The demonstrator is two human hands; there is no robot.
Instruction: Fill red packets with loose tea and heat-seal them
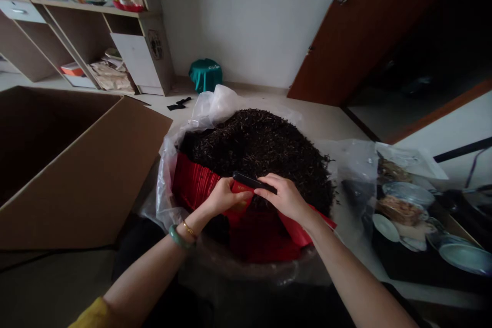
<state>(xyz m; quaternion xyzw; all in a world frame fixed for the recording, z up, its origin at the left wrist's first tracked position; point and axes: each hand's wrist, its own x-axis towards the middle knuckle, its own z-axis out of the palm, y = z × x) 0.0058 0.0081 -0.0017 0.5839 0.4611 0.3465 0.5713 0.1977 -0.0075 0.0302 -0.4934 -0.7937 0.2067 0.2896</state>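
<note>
A black strip (253, 182) lies almost level between the two hands, its long axis running left to right and dipping slightly toward the right hand (287, 198). That hand curls over the strip's right end and pinches it between fingers and thumb. The strip's left end points toward the left hand (222, 197), which is bunched just beside it, its fingers pinching a fold of red paper (240, 200). The fingertips of the two hands nearly meet.

More red paper (196, 184) stands in pleats along the near side of a wide, dark heap of dried tea (257, 151), which rises directly beyond the hands. A clear plastic bag (215, 105) gathers around the heap and spreads to the left. A jade bangle (179, 238) and a thin gold bracelet (189, 229) circle the left wrist, and a yellow sleeve (94, 315) shows near the left elbow.

To the left of the hands stands an open cardboard box (84, 174). To the right, a dark tray (403, 261) holds plates and dishes. Far ahead of the hands are a shelf unit (92, 31), a green bag (205, 75) on the floor, and a wooden door (365, 31).
</note>
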